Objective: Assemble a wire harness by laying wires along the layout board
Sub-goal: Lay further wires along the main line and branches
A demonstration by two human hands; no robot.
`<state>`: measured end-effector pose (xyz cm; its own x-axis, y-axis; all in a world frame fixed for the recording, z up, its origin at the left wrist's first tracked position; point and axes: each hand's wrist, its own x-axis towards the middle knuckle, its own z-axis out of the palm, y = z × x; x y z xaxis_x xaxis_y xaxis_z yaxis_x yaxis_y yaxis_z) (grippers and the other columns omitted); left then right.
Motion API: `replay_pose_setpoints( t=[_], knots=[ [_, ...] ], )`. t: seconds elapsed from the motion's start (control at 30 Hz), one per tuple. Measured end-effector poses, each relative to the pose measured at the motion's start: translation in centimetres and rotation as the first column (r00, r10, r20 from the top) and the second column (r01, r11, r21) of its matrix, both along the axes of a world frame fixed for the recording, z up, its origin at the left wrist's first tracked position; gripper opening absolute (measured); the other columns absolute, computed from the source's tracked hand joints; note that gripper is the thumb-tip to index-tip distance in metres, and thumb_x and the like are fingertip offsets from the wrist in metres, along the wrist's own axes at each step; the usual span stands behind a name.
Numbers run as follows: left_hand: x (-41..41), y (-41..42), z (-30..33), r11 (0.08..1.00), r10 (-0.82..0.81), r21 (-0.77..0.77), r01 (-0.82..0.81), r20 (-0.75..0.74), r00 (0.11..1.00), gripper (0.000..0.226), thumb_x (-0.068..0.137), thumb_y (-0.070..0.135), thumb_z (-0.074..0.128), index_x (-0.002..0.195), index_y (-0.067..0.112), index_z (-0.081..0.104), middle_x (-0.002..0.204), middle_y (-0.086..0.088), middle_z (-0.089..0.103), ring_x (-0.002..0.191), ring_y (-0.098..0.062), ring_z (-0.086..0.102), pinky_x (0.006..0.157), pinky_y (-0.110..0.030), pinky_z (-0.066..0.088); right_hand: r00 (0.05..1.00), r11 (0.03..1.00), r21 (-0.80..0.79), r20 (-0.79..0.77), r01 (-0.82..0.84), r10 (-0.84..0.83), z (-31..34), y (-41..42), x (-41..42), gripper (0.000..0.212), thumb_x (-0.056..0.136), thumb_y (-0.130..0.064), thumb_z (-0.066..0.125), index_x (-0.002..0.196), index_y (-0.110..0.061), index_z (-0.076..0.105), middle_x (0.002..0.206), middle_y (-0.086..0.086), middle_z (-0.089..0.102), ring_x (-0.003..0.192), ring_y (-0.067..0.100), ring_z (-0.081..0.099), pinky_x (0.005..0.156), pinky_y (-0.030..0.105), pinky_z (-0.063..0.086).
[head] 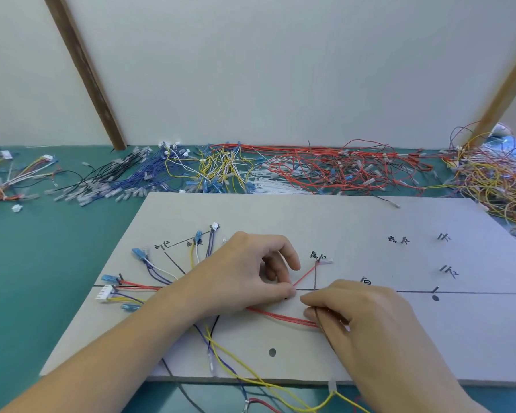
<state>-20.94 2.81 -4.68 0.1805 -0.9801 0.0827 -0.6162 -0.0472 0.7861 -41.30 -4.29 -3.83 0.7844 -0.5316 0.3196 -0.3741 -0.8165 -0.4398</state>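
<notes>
A grey layout board [325,219] with black drawn lines and handwritten marks lies on the green table. My left hand [245,275] pinches a red wire [304,275] against the board's main line; that wire runs up to a small clear terminal [325,260]. My right hand [367,320] grips a dark brown wire [315,278] and the doubled red wires [280,316] lower down. Blue, white, yellow and red wires with a white connector [105,293] and blue terminals [139,253] fan out on the board's left.
Piles of loose wires line the back of the table: black and blue ones [116,180], yellow ones [221,168], red ones [340,168], mixed orange ones [489,174]. Yellow and blue wire ends [251,377] trail off the board's front edge. A white wall stands behind.
</notes>
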Motion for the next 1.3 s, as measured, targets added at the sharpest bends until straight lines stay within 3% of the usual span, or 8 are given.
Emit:
replay_pose_setpoints(
  t=[0.2, 0.43, 0.5, 0.6, 0.77, 0.93, 1.17, 1.3],
  knots=[
    [0.2, 0.0, 0.1, 1.000, -0.001, 0.006, 0.001, -0.033, 0.999, 0.022, 0.081, 0.019, 0.086, 0.096, 0.027, 0.072, 0.081, 0.009, 0.077, 0.066, 0.000, 0.060, 0.065, -0.009, 0.043, 0.990, 0.979, 0.152, -0.022, -0.134, 0.139, 0.4, -0.5, -0.5, 0.026, 0.088, -0.016, 0.077, 0.097, -0.040, 0.078, 0.083, -0.022, 0.066, 0.071, 0.001, 0.054, 0.067, 0.029, 0.052],
    [1.1, 0.4, 0.9, 0.996, -0.018, 0.091, 0.026, -0.090, 0.996, 0.020, 0.088, 0.011, 0.075, 0.101, 0.026, 0.074, 0.089, 0.009, 0.080, 0.079, -0.008, 0.071, 0.074, -0.021, 0.055, 0.966, 0.960, 0.120, -0.022, -0.254, 0.258, 1.0, -0.3, 0.2, 0.022, 0.085, -0.036, 0.067, 0.104, -0.042, 0.076, 0.083, -0.017, 0.059, 0.070, 0.003, 0.055, 0.060, 0.021, 0.044],
    [1.2, 0.5, 1.0, 0.996, -0.004, 0.092, 0.015, -0.115, 0.993, 0.024, 0.089, 0.005, 0.070, 0.104, 0.024, 0.073, 0.091, 0.007, 0.081, 0.081, -0.007, 0.073, 0.079, -0.028, 0.060, 0.957, 0.952, 0.120, -0.031, -0.282, 0.287, 0.8, -0.1, 0.6, 0.021, 0.087, -0.035, 0.064, 0.102, -0.037, 0.078, 0.085, -0.014, 0.058, 0.073, 0.008, 0.057, 0.061, 0.030, 0.050],
    [1.2, 0.6, 1.1, 0.996, 0.010, 0.092, 0.003, -0.133, 0.991, 0.026, 0.088, 0.000, 0.069, 0.104, 0.020, 0.074, 0.090, 0.005, 0.080, 0.073, -0.001, 0.069, 0.072, -0.022, 0.057, 0.959, 0.958, 0.074, -0.027, -0.278, 0.281, 0.3, 0.3, 1.2, 0.019, 0.088, -0.031, 0.062, 0.093, -0.029, 0.080, 0.086, -0.009, 0.058, 0.073, 0.015, 0.059, 0.060, 0.035, 0.052],
    [1.3, 0.5, 1.1, 0.996, -0.013, 0.089, 0.024, -0.119, 0.993, 0.029, 0.086, -0.002, 0.073, 0.106, 0.018, 0.075, 0.091, 0.003, 0.080, 0.080, -0.016, 0.072, 0.071, -0.018, 0.052, 0.959, 0.956, 0.080, -0.021, -0.281, 0.284, 0.1, 0.4, 2.0, 0.018, 0.090, -0.027, 0.064, 0.094, -0.030, 0.081, 0.090, -0.011, 0.061, 0.076, 0.014, 0.060, 0.065, 0.035, 0.053],
    [1.6, 0.4, 0.9, 0.999, 0.039, 0.035, -0.033, -0.186, 0.982, 0.034, 0.084, -0.009, 0.069, 0.106, 0.017, 0.075, 0.089, -0.001, 0.079, 0.073, -0.007, 0.069, 0.068, -0.018, 0.053, 0.944, 0.941, 0.085, -0.009, -0.329, 0.331, 0.7, -0.5, 3.9, 0.019, 0.091, -0.013, 0.073, 0.098, -0.028, 0.083, 0.093, -0.011, 0.073, 0.083, 0.007, 0.064, 0.073, 0.022, 0.048],
    [2.2, 0.2, 0.7, 0.980, 0.158, -0.067, -0.187, -0.311, 0.937, 0.034, 0.083, -0.015, 0.070, 0.106, 0.009, 0.072, 0.088, -0.006, 0.079, 0.080, -0.012, 0.073, 0.071, -0.019, 0.056, 0.945, 0.916, 0.259, -0.038, -0.305, 0.325, 1.6, -2.5, 6.8, 0.013, 0.083, -0.011, 0.082, 0.087, -0.023, 0.083, 0.059, -0.019, 0.067, 0.057, -0.005, 0.059, 0.060, 0.007, 0.040],
    [2.1, 0.0, 0.8, 0.941, 0.241, -0.163, -0.297, -0.296, 0.924, 0.032, 0.080, -0.016, 0.072, 0.099, 0.009, 0.073, 0.088, -0.009, 0.078, 0.081, -0.016, 0.074, 0.075, -0.027, 0.061, 0.946, 0.872, 0.407, -0.058, -0.270, 0.320, 2.4, -4.4, 8.3, 0.015, 0.081, -0.008, 0.084, 0.078, -0.022, 0.080, 0.058, -0.002, 0.071, 0.048, 0.001, 0.060, 0.054, 0.015, 0.048]
  ],
)
